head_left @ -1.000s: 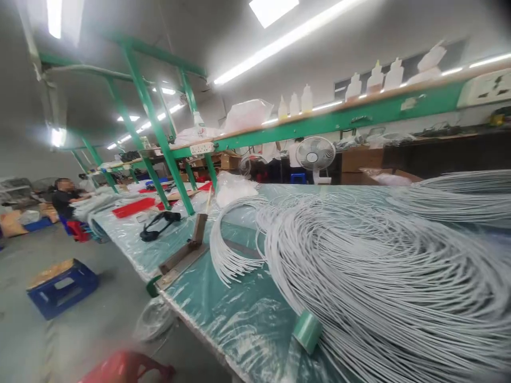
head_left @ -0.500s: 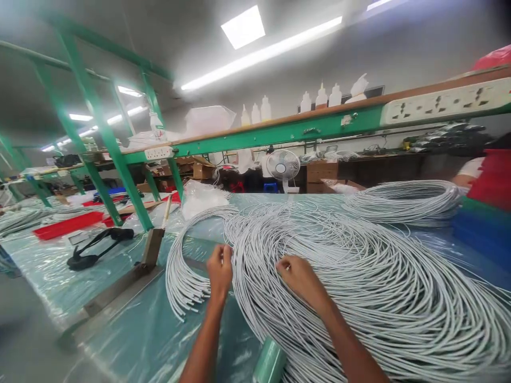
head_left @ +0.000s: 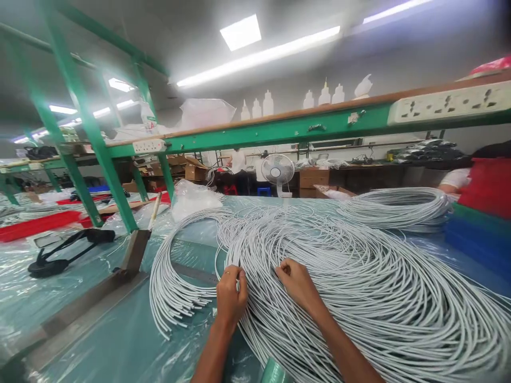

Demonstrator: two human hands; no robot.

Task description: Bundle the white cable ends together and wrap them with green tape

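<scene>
A large heap of loosely coiled white cables spreads across the table in front of me. At the heap's left edge, my left hand is closed in a pinch on a white cable. My right hand lies over the middle of the heap, thumb and forefinger pinched on a cable among the strands; its fingertips partly hide the grip. Left of my left hand, a curved bundle of cables ends in a fan of cut ends. A green roll shows at the bottom edge, between my forearms.
A metal lever cutter stands left on the plastic-covered table, near a black strap. Another cable coil lies at the back right beside stacked red and blue bins. A green shelf beam crosses above; a fan stands behind.
My left hand has come down and slightly right, nearer my right hand, which stays on the heap. The view has shifted a little, moving the cutter and strap leftward.
</scene>
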